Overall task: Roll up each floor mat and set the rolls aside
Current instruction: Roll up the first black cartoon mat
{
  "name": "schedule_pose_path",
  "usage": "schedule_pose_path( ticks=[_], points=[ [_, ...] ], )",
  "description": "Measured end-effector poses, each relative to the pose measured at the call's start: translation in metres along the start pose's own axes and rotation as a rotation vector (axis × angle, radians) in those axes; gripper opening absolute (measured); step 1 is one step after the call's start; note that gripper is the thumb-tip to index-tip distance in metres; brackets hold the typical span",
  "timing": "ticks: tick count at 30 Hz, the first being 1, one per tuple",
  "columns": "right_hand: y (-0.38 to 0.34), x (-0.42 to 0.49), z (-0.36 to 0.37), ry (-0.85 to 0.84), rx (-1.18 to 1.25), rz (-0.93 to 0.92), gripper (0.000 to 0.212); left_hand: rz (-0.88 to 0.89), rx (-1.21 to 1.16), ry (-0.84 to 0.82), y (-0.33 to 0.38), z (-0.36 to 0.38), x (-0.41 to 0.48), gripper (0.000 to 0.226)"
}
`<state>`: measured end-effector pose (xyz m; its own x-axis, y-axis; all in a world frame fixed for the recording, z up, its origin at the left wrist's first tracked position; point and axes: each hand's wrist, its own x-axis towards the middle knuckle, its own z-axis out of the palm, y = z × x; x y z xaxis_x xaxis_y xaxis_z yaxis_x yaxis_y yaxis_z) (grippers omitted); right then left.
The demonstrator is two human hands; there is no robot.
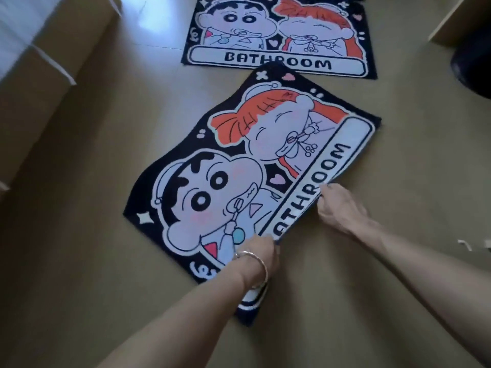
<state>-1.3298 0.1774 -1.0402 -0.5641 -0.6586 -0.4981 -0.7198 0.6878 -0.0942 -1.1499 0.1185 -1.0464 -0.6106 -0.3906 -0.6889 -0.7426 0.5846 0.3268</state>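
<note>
1. Far left: brown cardboard boxes (39, 57) standing on the floor (106, 181).
2. Middle: near floor mat (239, 160), lying open on the floor, not rolled yet. Black, with two cartoon kids brushing teeth. Long side slanting from bottom left up to top right.
3. Left hand (261, 248), with a silver bangle (255, 264) on the wrist, gripping the low end of the mat's long edge.
4. Behind it, at the top: second floor mat (273, 35), same picture, flat too, with "BATHROOM" in big letters.
5. Right hand (337, 205), fingers curled round the same long edge, higher up, lifting it a little. "BATHROOM" written along this edge too, first letter partly hidden.
6. Whole near mat spread up and to the left of both hands, so probably best rolled that way. Both hands equally close.
7. Far right: something dark and round (473, 65), too blurry to name.
</note>
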Motion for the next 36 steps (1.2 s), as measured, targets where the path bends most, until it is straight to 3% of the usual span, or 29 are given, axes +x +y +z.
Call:
schedule_pose_path(
  ticks=[1,3,5,7,10,14,20,30,33,36],
  points=[
    [-0.003,0.004,-0.004,-0.012,0.037,-0.004,0.010,0.028,-0.066,-0.020,0.004,0.000,-0.004,0.033],
    [-0.009,0.006,-0.011,-0.035,0.071,0.018,0.048,0.137,-0.097,-0.106,0.008,-0.007,-0.015,0.045],
    [-0.017,0.001,-0.014,-0.054,0.100,0.066,0.065,0.213,-0.073,-0.049,-0.007,-0.019,-0.020,0.056],
    [-0.028,-0.007,-0.009,-0.081,0.073,0.039,0.060,0.234,0.033,0.054,-0.037,-0.029,-0.022,0.067],
    [-0.040,-0.022,0.011,-0.167,-0.070,-0.062,0.044,0.186,0.397,0.042,-0.093,-0.035,-0.030,0.076],
    [-0.047,-0.042,0.036,-0.283,-0.140,-0.130,0.060,0.053,0.650,0.069,-0.140,-0.030,-0.047,0.049],
    [-0.054,-0.047,0.046,-0.306,-0.138,-0.159,0.061,0.091,0.659,0.102,-0.143,-0.018,-0.036,0.029],
    [-0.027,-0.020,0.029,-0.129,0.140,0.022,0.064,0.284,0.353,0.030,-0.070,0.014,-0.035,0.022],
    [-0.028,-0.018,0.022,-0.041,0.080,-0.070,0.055,0.259,0.329,0.097,-0.062,0.030,-0.025,0.017],
    [-0.045,-0.037,0.022,-0.164,0.032,-0.278,0.055,0.274,0.330,0.108,-0.065,0.029,-0.025,0.015]
  ],
)
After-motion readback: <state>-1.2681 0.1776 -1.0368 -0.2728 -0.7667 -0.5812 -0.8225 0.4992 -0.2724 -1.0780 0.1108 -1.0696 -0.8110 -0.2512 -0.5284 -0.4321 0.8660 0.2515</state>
